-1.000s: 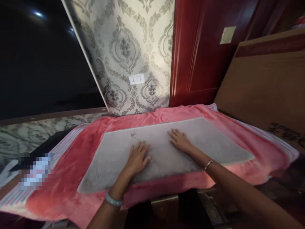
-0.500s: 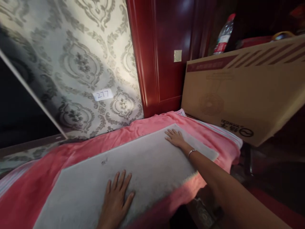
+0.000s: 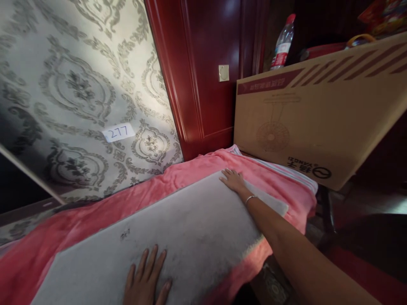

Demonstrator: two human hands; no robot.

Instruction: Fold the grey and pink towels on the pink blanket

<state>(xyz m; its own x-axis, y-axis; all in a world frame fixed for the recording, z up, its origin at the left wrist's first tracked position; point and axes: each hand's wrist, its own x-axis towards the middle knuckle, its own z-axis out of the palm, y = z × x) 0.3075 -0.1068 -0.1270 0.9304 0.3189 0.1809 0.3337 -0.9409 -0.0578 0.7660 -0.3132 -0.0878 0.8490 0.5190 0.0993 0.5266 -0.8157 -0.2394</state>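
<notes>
Left hand (image 3: 146, 275) open | right hand (image 3: 233, 180) same | on grey pad (image 3: 178, 237), maybe felt

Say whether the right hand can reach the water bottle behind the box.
Probably not: the right hand rests on the grey mat, and the cardboard box stands between it and the water bottle.

Wall: on your upper left of the frame you see grey damask wallpaper (image 3: 79, 97), with a white paper tag (image 3: 118, 132) reading 277 at its lower middle.
Door: just right of it, top center, you have a glossy dark red wooden door frame (image 3: 216, 42) carrying a small cream wall plate (image 3: 224, 73).
Right side: you see a cardboard box (image 3: 302, 118) leaning, printed with a fan, and a plastic water bottle (image 3: 282, 48) behind it.
Floor: at lower right, you see a dark red surface (image 3: 365, 258).
Light: you get a pale patch across the wallpaper.
</notes>
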